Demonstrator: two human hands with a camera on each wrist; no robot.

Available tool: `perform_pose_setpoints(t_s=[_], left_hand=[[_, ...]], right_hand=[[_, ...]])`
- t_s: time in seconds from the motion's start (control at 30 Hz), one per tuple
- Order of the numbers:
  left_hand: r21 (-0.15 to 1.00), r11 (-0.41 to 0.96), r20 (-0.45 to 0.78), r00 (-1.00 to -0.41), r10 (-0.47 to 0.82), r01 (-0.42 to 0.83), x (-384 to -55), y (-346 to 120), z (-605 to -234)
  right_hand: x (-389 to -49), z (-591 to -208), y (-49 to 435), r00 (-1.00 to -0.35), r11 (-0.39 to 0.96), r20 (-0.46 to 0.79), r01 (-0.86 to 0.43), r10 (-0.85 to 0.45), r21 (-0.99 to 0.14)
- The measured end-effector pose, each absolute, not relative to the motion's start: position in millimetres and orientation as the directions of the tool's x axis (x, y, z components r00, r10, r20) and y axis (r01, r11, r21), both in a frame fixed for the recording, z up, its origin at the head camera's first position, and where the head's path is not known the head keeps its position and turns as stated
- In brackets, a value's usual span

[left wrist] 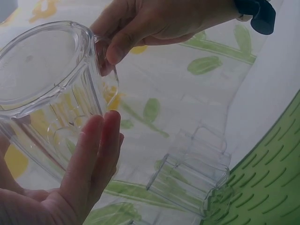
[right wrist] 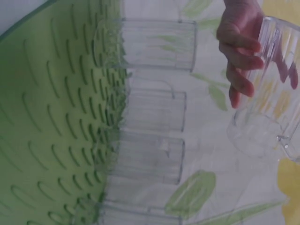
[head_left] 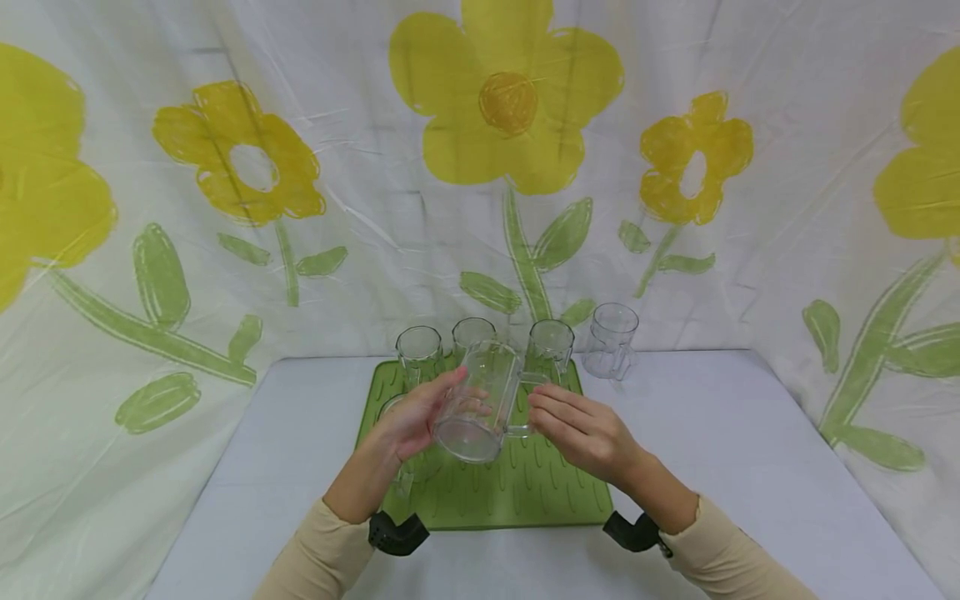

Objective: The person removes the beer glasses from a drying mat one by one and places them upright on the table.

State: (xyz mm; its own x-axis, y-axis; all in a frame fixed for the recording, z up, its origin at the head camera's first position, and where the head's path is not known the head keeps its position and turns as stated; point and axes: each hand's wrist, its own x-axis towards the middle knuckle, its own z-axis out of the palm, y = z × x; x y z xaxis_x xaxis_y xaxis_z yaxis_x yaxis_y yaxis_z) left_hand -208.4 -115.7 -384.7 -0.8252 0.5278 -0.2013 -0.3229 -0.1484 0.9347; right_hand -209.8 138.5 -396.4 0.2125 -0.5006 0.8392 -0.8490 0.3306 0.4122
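Note:
A clear glass mug (head_left: 480, 408) is held tilted above the green mat, its thick base toward the person. Around its body, the left hand (head_left: 420, 412) grips from the left, with fingers showing through the glass. The right hand (head_left: 581, 429) pinches the handle between thumb and fingers. From the left wrist view, the mug's base (left wrist: 40, 65) faces the camera and the right hand (left wrist: 150, 23) is at the handle. In the right wrist view, fingers of the left hand (right wrist: 239, 51) lie along the mug's side (right wrist: 276, 98).
On the green drying mat (head_left: 540, 492) stand several clear mugs, including one at the back left (head_left: 420, 354) and one at the back right (head_left: 551, 346). Another is partly hidden behind the left hand. A further mug (head_left: 611, 342) stands on the white table (head_left: 720, 467), right of the mat.

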Motion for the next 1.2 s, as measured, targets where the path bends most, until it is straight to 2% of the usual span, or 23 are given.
perform_pose_setpoints(t_s=[0.27,0.97,1.2], left_hand=[[0.941,-0.149,-0.177,-0.817,0.549,-0.304,-209.8,-116.2,-387.6],[0.952,-0.12,-0.19,-0.854,0.484,-0.28,-207.8,-113.5,-383.9],[0.956,-0.141,-0.158,-0.858,0.488,-0.256,-208.1,-111.8,-383.0]], right_hand=[[-208.9,-395.7,139.2,0.172,0.315,0.852,-0.878,-0.495,0.361],[-211.9,-396.6,143.5,0.14,0.297,0.851,-0.898,-0.506,0.324],[-212.0,-392.3,146.2,0.086,0.294,0.845,-0.915,-0.527,0.277]])
